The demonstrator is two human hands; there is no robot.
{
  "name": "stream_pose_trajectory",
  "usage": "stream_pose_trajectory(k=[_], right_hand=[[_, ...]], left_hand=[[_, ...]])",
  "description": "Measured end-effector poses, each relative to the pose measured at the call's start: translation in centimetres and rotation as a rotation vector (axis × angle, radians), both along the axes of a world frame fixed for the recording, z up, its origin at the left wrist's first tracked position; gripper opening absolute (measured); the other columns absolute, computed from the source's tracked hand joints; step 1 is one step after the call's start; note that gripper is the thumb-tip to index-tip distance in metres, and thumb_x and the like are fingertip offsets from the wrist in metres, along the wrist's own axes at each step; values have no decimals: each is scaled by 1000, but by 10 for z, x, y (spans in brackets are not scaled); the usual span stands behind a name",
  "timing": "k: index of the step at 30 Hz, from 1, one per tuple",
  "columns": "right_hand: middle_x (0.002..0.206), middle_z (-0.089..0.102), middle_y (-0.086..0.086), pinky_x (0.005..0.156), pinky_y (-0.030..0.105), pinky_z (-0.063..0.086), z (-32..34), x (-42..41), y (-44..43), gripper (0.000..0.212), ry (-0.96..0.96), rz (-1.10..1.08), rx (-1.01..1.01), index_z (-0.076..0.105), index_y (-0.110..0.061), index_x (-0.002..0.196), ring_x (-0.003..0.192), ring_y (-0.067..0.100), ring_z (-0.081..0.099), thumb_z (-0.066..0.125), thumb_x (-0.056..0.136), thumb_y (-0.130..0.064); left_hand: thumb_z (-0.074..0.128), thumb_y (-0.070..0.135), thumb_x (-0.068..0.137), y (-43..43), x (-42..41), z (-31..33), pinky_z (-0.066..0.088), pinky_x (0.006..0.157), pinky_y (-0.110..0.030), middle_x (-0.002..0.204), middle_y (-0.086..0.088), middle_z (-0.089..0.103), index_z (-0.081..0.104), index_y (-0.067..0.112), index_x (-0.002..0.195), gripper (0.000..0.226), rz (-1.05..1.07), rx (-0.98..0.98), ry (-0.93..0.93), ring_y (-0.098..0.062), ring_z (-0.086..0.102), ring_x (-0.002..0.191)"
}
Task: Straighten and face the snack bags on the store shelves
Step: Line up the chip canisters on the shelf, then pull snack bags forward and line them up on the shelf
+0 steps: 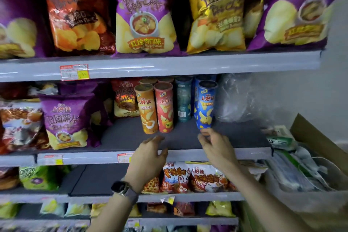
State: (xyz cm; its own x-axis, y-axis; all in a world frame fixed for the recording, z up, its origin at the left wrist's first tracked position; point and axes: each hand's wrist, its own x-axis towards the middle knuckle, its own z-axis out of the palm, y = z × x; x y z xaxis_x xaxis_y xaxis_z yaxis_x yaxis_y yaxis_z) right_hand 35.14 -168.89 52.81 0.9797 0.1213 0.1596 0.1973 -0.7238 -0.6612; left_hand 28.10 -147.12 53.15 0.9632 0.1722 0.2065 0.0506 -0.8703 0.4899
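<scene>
Blue glossy card in a tall round tube: the blue canister [205, 105] leans tilted right of centre on the middle shelf [188, 154]. My right hand [216, 147] has its fingertips curled round the tube's bottom edge, pinching it. My left hand [148, 154] hangs spread and relaxed above the shelf's front lip, holding nothing. It is just below the orange canister [147, 109] and the red canister [165, 108], which stand side by side, touching. A teal canister [183, 100] stands further back, between the red one and mine, barcode facing out.

Puffy, crinkled foil snack bags [143, 11] fill the upper shelf across the top of the frame, purple, orange and gold, faces out. Another purple bag [65, 120] slumps at centre left on my shelf, with dark bare mat between it and the tubes. Crumpled clear plastic [237, 98] crowds the shelf's right end, and a cardboard box [316, 137] full of packets sits at lower right. A watch [122, 188] wraps my left wrist.
</scene>
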Motion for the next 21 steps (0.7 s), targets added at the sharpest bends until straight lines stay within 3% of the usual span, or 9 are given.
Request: stream_pose_trajectory(k=[5, 12, 16, 21], right_hand=[[123, 70, -13, 83, 29, 51, 36, -35, -22, 32, -99, 116, -128, 63, -33, 128, 105, 12, 66, 53, 101, -49], [118, 69, -11, 88, 37, 53, 117, -50, -51, 32, -422, 90, -76, 64, -36, 122, 109, 17, 63, 52, 96, -50], [112, 69, -12, 86, 38, 54, 164, -50, -63, 33, -593, 44, -43, 64, -35, 118, 105, 14, 64, 49, 95, -54], [121, 64, -11, 88, 36, 51, 210, -39, -86, 31, -759, -19, 21, 63, -30, 125, 114, 13, 57, 58, 97, -42]], left_hand=[[56, 44, 97, -55, -30, 37, 56, 95, -42, 140, 7, 65, 58, 32, 144, 48, -4, 51, -61, -22, 64, 124], [57, 45, 97, -92, -40, 127, 52, 83, -36, 127, 12, 66, 57, 39, 138, 42, 2, 145, -309, -21, 63, 116], [60, 43, 95, -95, -35, 178, 53, 92, -37, 127, 12, 68, 60, 34, 139, 45, -60, 111, -469, -16, 63, 118], [66, 38, 96, -97, -13, 225, 53, 98, -41, 135, 6, 64, 46, 28, 152, 61, -144, -16, -592, -19, 61, 122]])
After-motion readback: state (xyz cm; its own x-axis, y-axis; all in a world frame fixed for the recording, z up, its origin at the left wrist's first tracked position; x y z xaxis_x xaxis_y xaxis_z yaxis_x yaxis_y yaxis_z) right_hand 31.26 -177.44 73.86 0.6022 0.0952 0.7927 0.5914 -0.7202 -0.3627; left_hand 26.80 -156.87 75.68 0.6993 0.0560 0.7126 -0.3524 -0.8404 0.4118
